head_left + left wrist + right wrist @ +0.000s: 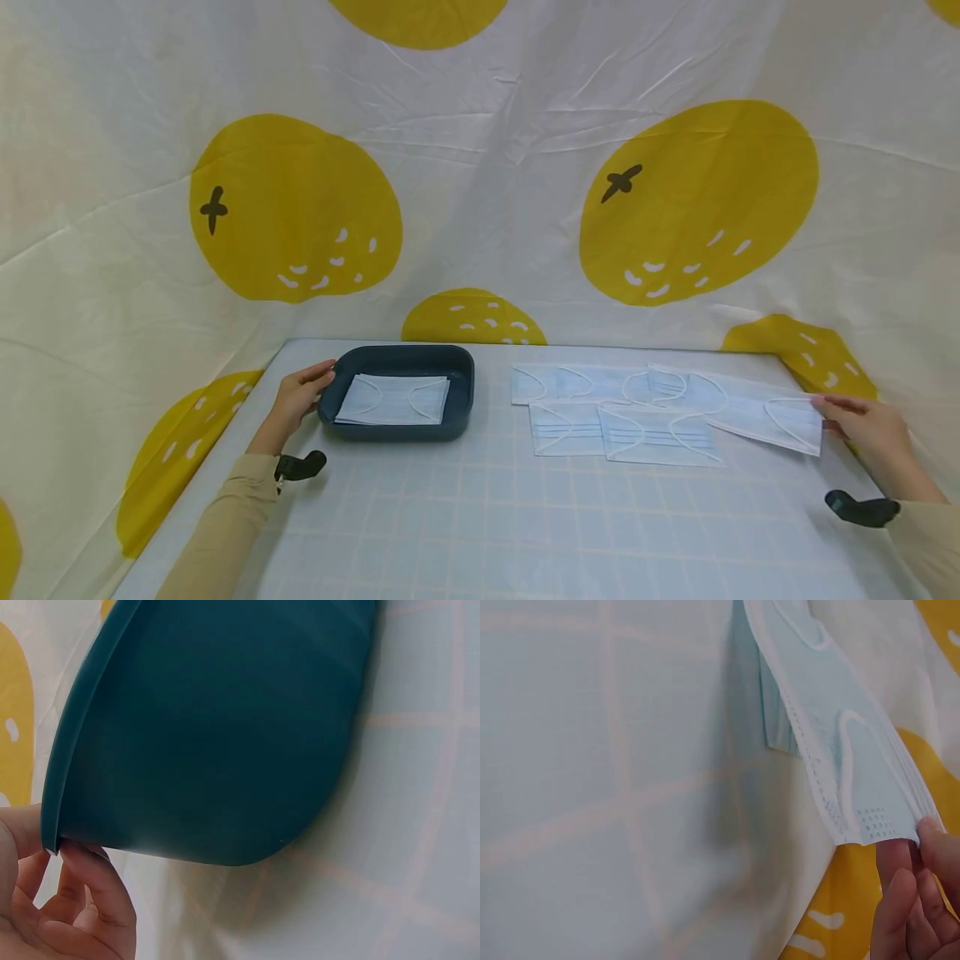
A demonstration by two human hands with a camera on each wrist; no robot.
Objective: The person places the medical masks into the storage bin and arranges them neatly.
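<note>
From my end of the feed I'd judge this gathering of face masks to be part-way through. A small flat stack of masks lies inside the dark tray, so some are done; edges peek out at its side, but I can't count the layers. The left hand pinches the tray's rim at its left end, thumb and fingers on either side of the lip. Well apart from it, my right hand grips the outer end of one mask between thumb and fingers; that end is lifted off the surface, while its far end lies over the back row. That one I'd count as in hand, not yet stowed. Left to do, as I read it: the loose back-row masks, overlapping so that I can't number them surely, and the two front-row masks, which lie flat, one lapping the other, right of the tray.
</note>
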